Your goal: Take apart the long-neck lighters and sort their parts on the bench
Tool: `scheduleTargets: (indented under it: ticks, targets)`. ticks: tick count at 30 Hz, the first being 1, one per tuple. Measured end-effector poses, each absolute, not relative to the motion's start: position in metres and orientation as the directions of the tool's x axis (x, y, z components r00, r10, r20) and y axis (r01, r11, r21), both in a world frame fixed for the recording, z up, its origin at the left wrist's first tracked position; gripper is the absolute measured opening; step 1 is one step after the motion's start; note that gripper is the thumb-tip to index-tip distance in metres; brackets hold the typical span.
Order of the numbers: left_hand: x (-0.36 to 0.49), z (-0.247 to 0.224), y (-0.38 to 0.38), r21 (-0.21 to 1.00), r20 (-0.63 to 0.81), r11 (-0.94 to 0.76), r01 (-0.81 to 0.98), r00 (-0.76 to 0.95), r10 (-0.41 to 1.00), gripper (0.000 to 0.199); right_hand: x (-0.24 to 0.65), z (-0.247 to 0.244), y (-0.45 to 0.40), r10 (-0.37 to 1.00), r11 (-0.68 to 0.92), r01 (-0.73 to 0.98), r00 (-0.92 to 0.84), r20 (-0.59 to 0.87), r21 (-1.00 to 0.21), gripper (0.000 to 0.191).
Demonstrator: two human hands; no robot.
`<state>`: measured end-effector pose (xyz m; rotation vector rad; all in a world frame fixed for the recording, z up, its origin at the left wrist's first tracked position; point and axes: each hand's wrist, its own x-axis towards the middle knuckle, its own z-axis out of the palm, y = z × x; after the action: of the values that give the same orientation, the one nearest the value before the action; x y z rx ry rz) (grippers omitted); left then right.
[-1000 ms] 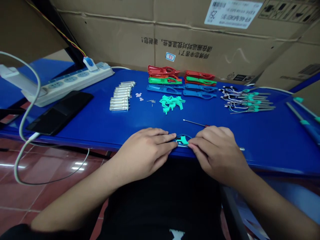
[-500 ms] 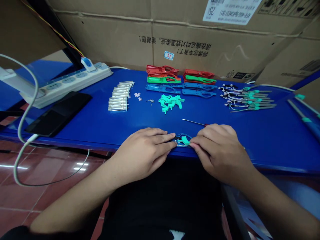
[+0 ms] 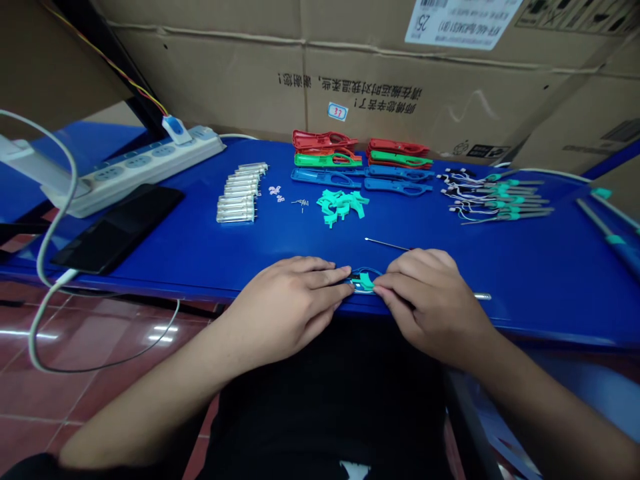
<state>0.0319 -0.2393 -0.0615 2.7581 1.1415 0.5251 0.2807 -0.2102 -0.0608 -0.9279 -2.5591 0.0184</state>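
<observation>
Near the table's front edge lies a blue plastic shell (image 3: 376,271), mostly hidden by the hands, with a teal piece (image 3: 367,281) in it. My left hand (image 3: 305,293) presses its closed fingers on the shell's left part, beside a small black part (image 3: 354,275). From the right, my right hand (image 3: 425,293) pinches the right end of the teal piece between thumb and forefinger. A metal tip (image 3: 482,296) sticks out to the right of that hand. Behind it lies a screwdriver (image 3: 386,244), its handle largely covered.
Teal pieces (image 3: 343,205), red, green and blue shells (image 3: 327,159), clear tubes (image 3: 239,193), screws (image 3: 301,202) and wired metal rods (image 3: 510,200) lie behind. A phone (image 3: 120,227) and power strip (image 3: 145,163) are left; a cardboard box (image 3: 240,73) stands behind.
My right hand has shifted slightly left with the teal piece, which now sits a little further left. The metal tip at the right shows more. My left hand has stayed in place.
</observation>
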Motion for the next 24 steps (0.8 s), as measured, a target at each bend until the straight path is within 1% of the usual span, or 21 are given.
scheduleTargets:
  ticks: [3, 8, 12, 14, 16, 18, 21, 24]
  targets:
    - [0.031, -0.060, -0.240, 0.232, 0.269, -0.718, 0.656, 0.666, 0.696, 0.035, 0.282, -0.063, -0.207, 0.599, 0.793, 0.589, -0.706, 0.377, -0.156, 0.022]
    - [0.032, -0.062, -0.239, 0.233, 0.295, -0.726, 0.647, 0.665, 0.687, 0.034, 0.285, -0.059, -0.203, 0.530, 0.826, 0.564, -0.770, 0.354, -0.010, 0.024]
    - [0.039, -0.070, -0.238, 0.237, 0.429, -0.700, 0.673, 0.575, 0.697, 0.025, 0.286, -0.060, -0.198, 0.453, 0.871, 0.490, -0.829, 0.327, 0.035, 0.026]
    - [0.042, -0.074, -0.237, 0.248, 0.457, -0.692, 0.678, 0.548, 0.701, 0.023, 0.287, -0.062, -0.197, 0.425, 0.883, 0.467, -0.841, 0.336, 0.052, 0.025]
    - [0.042, -0.074, -0.236, 0.272, 0.432, -0.699, 0.661, 0.566, 0.703, 0.022, 0.288, -0.063, -0.196, 0.415, 0.885, 0.461, -0.843, 0.344, 0.061, 0.024]
    - [0.040, -0.073, -0.236, 0.287, 0.407, -0.705, 0.648, 0.584, 0.702, 0.023, 0.289, -0.060, -0.196, 0.408, 0.892, 0.447, -0.855, 0.319, 0.057, 0.023]
    - [0.036, -0.069, -0.237, 0.283, 0.386, -0.700, 0.655, 0.591, 0.708, 0.026, 0.290, -0.049, -0.196, 0.402, 0.905, 0.422, -0.887, 0.226, 0.047, 0.023]
    - [0.035, -0.067, -0.237, 0.285, 0.376, -0.703, 0.652, 0.598, 0.708, 0.026, 0.288, -0.040, -0.195, 0.429, 0.896, 0.441, -0.890, 0.153, 0.051, 0.021]
